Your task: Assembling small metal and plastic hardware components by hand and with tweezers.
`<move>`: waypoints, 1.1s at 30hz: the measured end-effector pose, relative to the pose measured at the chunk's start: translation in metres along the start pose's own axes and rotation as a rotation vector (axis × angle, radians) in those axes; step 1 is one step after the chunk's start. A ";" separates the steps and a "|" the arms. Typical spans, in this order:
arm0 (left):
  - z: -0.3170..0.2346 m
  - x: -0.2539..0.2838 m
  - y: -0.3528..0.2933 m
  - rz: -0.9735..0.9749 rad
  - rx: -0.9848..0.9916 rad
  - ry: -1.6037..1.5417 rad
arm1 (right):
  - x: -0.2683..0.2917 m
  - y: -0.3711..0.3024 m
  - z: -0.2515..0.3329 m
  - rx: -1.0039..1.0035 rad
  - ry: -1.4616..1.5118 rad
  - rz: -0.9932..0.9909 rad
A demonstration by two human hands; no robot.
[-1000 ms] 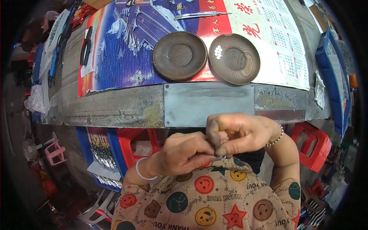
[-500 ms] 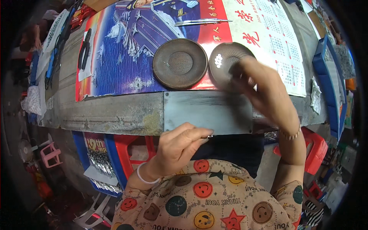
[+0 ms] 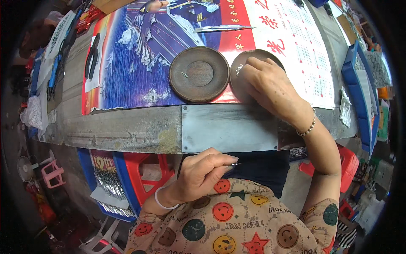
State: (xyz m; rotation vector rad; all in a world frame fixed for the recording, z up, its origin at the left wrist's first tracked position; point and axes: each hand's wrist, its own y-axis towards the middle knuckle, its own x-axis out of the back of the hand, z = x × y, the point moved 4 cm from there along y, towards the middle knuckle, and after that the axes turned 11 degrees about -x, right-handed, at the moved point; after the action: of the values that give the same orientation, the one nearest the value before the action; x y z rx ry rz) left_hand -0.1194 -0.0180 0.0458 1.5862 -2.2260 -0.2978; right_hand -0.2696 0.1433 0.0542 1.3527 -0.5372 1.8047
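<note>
The round dark brown dish [image 3: 249, 67] on the right of the pair sits directly under my right hand [image 3: 270, 86], which lies over most of it so that I see only its far rim and a bit of its left edge. The fingers curl down into the dish with their tips near some small shiny bits; whether they pinch anything I cannot tell, because the palm and knuckles cover the spot. A beaded bracelet [image 3: 308, 127] circles that wrist.

Just left of this hand stands a second round dark brown dish [image 3: 199, 74], fully in view, with a tiny pale piece lying on its left side, too small to identify.

My left hand [image 3: 203, 175] hangs below the bench edge, close to my body, nearly closed. Thumb and forefinger press together on a small thin metal piece [image 3: 235, 164] that pokes out to the right of the fingertips; its shape is hard to make out. A white band sits on that wrist.

Beyond both hands the dishes rest on a large glossy poster-calendar sheet [image 3: 139, 55], blue with a red strip, spread over a worn grey workbench [image 3: 122, 131]. A bare grey metal plate [image 3: 228, 129] is fixed to the bench front between my hands. Metal tweezers [image 3: 222, 28] lie farther away on the sheet. Blue trays [image 3: 357, 84] line the bench to the right, partly cut off by the picture's rim. Red plastic stools [image 3: 148, 169] stand under the bench.
</note>
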 end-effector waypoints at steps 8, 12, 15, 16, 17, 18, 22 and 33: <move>-0.003 0.000 -0.001 -0.046 -0.021 -0.019 | 0.018 -0.016 -0.019 -0.178 0.213 -0.076; 0.001 -0.004 -0.007 -0.074 0.106 -0.158 | 0.032 -0.040 -0.016 -0.342 0.357 -0.099; 0.004 -0.012 -0.012 -0.240 0.202 -0.392 | 0.042 -0.065 0.019 -0.246 0.512 -0.118; 0.008 -0.016 -0.013 -0.332 0.222 -0.537 | 0.044 -0.073 0.033 -0.238 0.550 -0.054; 0.010 -0.020 -0.012 -0.352 0.169 -0.596 | 0.047 -0.078 0.048 -0.151 0.405 -0.067; 0.008 -0.026 -0.008 -0.336 0.167 -0.605 | 0.045 -0.085 0.054 -0.058 0.454 -0.125; 0.004 -0.040 -0.003 -0.438 0.161 -0.689 | 0.028 -0.102 0.062 -0.052 0.576 -0.264; 0.003 -0.053 -0.002 -0.481 0.201 -0.765 | 0.007 -0.121 0.067 -0.219 0.655 -0.545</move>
State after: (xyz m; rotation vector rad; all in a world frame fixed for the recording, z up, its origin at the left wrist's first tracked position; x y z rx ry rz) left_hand -0.1042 0.0310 0.0322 2.4213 -2.3898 -0.9823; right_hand -0.1337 0.1684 0.0681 0.6102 0.0006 1.5457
